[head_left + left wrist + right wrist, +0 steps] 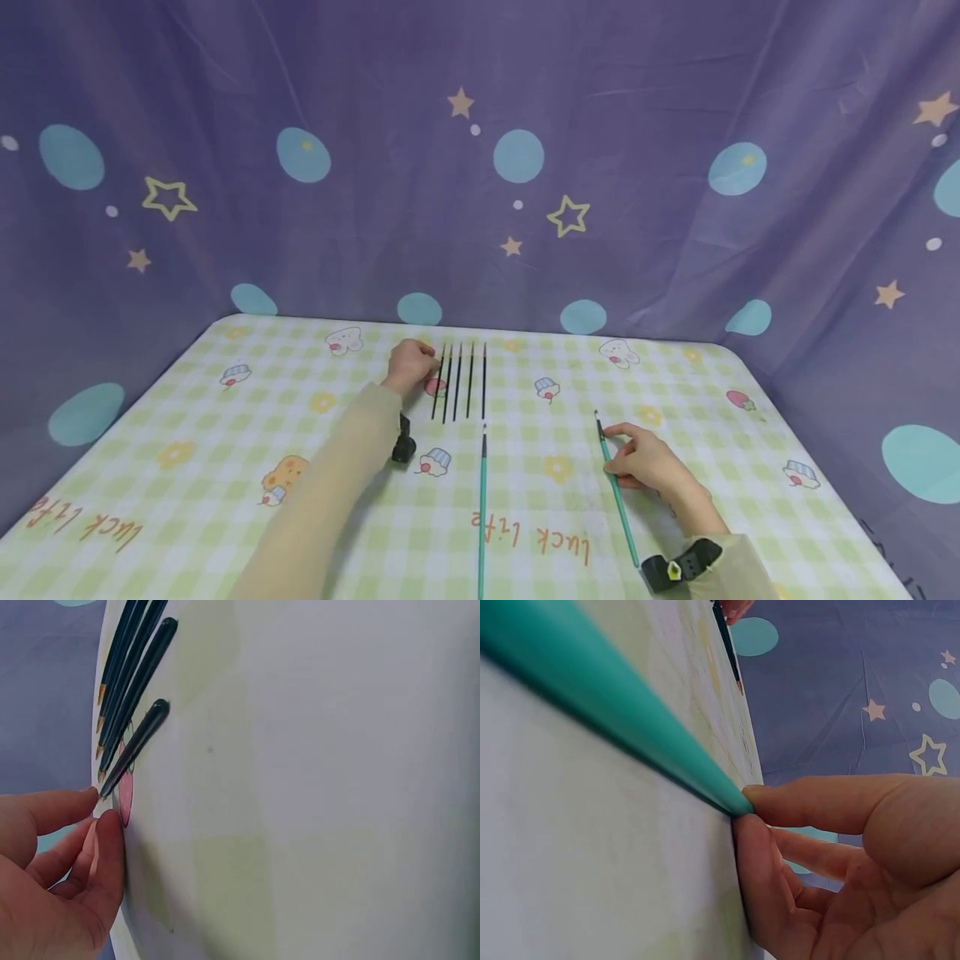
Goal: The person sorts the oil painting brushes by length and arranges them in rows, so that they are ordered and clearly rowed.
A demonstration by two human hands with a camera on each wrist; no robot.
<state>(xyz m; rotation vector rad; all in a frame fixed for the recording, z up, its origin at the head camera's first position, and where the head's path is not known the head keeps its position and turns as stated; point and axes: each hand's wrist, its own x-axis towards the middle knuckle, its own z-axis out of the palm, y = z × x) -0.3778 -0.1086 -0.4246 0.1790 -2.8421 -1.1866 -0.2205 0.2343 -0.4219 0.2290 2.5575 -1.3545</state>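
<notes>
Several thin dark paintbrushes (470,383) lie in a row toward the back of the table, bristles pointing away. At the leftmost dark paintbrush (139,742), my left hand (412,363) pinches close to the bristle end with thumb and forefinger. On the right, a teal-handled paintbrush (622,515) slants over the cloth. My right hand (647,461) pinches its handle a little below the dark ferrule, as the right wrist view also shows. Between the arms lies a second teal paintbrush (482,508), untouched, nearly in line with the rightmost dark one.
A checked cloth (360,517) with cupcake and flower prints covers the table. Purple curtains (420,208) with stars and blue ovals hang behind and at both sides. Dark cameras are strapped to both wrists.
</notes>
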